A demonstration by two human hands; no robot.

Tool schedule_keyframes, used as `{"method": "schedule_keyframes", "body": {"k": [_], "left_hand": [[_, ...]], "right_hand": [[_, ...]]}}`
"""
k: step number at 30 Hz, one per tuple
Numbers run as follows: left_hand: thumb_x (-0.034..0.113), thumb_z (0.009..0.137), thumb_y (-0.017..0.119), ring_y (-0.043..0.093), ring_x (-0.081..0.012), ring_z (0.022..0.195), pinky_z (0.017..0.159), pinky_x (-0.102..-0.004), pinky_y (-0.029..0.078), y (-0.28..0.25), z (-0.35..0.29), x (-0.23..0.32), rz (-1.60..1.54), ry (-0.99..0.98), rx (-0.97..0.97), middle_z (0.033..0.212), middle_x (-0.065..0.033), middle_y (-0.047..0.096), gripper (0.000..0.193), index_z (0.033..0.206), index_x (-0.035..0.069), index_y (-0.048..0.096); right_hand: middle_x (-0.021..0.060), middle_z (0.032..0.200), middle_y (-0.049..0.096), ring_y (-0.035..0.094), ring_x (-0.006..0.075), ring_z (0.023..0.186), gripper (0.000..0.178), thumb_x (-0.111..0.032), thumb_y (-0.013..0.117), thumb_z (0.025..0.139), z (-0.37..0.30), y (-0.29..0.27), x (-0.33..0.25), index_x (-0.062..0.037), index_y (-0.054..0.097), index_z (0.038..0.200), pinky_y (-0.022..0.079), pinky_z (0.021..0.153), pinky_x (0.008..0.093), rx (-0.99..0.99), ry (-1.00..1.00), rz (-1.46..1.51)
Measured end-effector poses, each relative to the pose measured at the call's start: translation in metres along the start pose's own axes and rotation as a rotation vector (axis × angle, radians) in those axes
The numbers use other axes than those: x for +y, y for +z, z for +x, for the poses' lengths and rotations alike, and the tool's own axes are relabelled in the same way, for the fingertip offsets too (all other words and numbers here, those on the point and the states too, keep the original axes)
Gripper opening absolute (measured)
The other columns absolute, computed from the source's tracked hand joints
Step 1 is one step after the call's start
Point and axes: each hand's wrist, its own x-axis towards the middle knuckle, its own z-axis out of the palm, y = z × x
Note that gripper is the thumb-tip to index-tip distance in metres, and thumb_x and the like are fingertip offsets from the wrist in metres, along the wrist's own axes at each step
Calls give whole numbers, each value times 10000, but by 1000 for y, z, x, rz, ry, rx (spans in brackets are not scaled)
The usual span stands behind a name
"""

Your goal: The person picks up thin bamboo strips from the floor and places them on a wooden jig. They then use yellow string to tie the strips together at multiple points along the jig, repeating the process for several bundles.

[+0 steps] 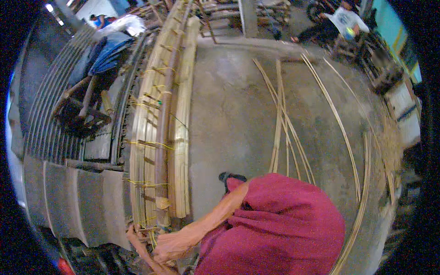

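Observation:
My left hand (170,247) reaches down to the lower left from my dark red garment (279,229). It sits at the near end of a long bundle of bamboo slats (160,137) tied with yellow string. The fingers look closed around a thin pale strip (137,243) that runs slantwise under the hand. My right hand is hidden. A black sandal (228,176) shows just above my arm.
Loose bamboo strips (280,123) lie crossed on the concrete floor (229,105), and long curved strips (344,133) run along the right. Corrugated metal sheets (48,119) lie at the left. One person in blue (107,50) is at the upper left, another person (343,20) sits at the top right.

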Motion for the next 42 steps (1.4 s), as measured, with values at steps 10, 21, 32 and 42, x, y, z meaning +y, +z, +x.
{"method": "schedule_keyframes", "body": {"k": [10,21,32,42], "left_hand": [[241,844,456,446,-167,452,448,-303,373,21,-13,11,-60,-102,160,543,-57,505,300,699,-14,521],[251,848,447,454,-175,468,464,-310,379,19,-50,30,-15,-25,176,551,-59,507,307,713,-15,521],[260,853,438,462,-182,485,479,-317,384,39,-56,46,-115,-66,222,560,-62,509,314,728,-15,522],[268,857,430,469,-188,500,493,-323,389,41,-62,47,-150,-85,223,567,-64,510,321,741,-16,522]], "right_hand": [[87,668,482,500,292,663,162,-230,536,616,56,-6,23,-75,495,637,406,492,415,480,-181,-110],[164,578,554,569,317,563,113,-152,560,565,197,7,75,-43,545,537,417,457,418,127,-9,51],[223,900,527,495,399,885,336,-151,583,696,296,-30,69,18,487,970,421,745,438,267,-265,321],[181,704,600,582,353,655,243,-223,554,738,181,44,259,19,585,738,450,555,441,-416,309,-199]]}}
